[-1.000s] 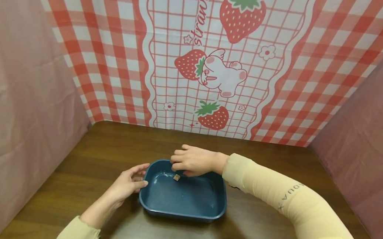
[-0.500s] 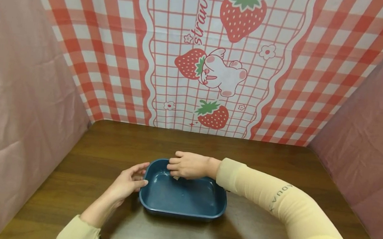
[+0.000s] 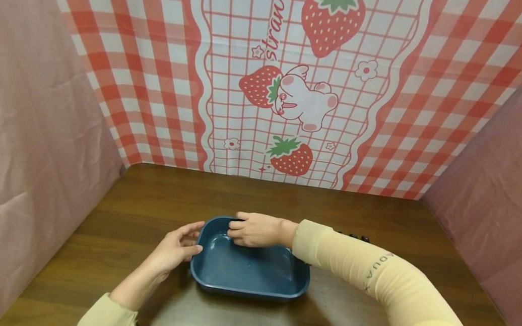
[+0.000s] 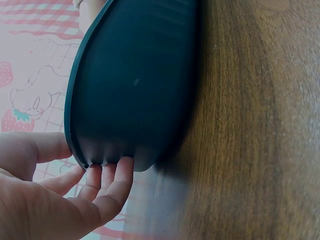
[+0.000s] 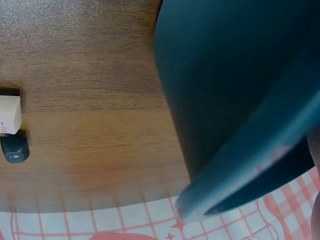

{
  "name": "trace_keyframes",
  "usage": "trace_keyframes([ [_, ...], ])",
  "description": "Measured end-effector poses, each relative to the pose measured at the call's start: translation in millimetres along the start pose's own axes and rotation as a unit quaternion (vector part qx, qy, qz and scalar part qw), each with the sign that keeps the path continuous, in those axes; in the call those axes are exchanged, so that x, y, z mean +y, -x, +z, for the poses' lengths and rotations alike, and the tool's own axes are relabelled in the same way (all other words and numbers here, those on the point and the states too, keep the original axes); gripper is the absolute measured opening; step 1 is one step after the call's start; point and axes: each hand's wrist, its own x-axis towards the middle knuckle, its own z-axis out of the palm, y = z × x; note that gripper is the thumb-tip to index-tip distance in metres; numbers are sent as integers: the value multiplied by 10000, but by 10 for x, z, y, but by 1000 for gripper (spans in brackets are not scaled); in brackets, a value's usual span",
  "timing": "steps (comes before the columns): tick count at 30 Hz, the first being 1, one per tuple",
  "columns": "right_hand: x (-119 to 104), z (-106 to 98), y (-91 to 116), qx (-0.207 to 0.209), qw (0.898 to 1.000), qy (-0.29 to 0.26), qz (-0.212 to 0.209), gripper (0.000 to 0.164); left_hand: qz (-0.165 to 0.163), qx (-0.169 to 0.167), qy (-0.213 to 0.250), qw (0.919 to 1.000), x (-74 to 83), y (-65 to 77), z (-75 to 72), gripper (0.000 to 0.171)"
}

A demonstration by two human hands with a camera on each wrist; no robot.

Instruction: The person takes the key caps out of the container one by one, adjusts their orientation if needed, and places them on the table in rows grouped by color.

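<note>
A dark blue rectangular plastic basin [image 3: 248, 276] stands on the table. My left hand [image 3: 175, 248] grips its left end, thumb on the rim. In the left wrist view, several fingertips of the left hand [image 4: 65, 205] press against the outer wall of the basin [image 4: 130, 85]. My right hand [image 3: 258, 231] reaches over the far rim, fingers bent down inside near the far left corner. The small beige block seen there earlier is hidden, and I cannot tell if the fingers hold it. In the right wrist view, the basin [image 5: 220, 90] covers most of that hand.
On the wooden table [image 3: 150, 190], black keycaps [image 3: 359, 237] lie beyond the right sleeve [image 3: 350, 255]. The right wrist view shows a white keycap [image 5: 9, 116] and a black keycap [image 5: 15, 149] touching. A strawberry-print cloth [image 3: 291, 114] hangs behind, pink cloths [image 3: 26, 141] at both sides.
My right hand has come down and slightly left into the basin, and the small beige block has gone out of sight beneath it. Black keycaps show past the sleeve. The left hand keeps its place.
</note>
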Motion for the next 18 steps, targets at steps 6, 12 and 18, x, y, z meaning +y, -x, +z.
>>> trace_keyframes([
  [6,13,-26,54,63,9997,-221,10,29,6,33,-19,10000,-7,-7,11,55],
  [12,51,-116,203,84,9979,-595,241,28,16,42,10,10000,-2,5,23,56],
  [18,69,-194,385,406,9953,-702,525,23,5,73,-45,10000,-1,8,34,56],
])
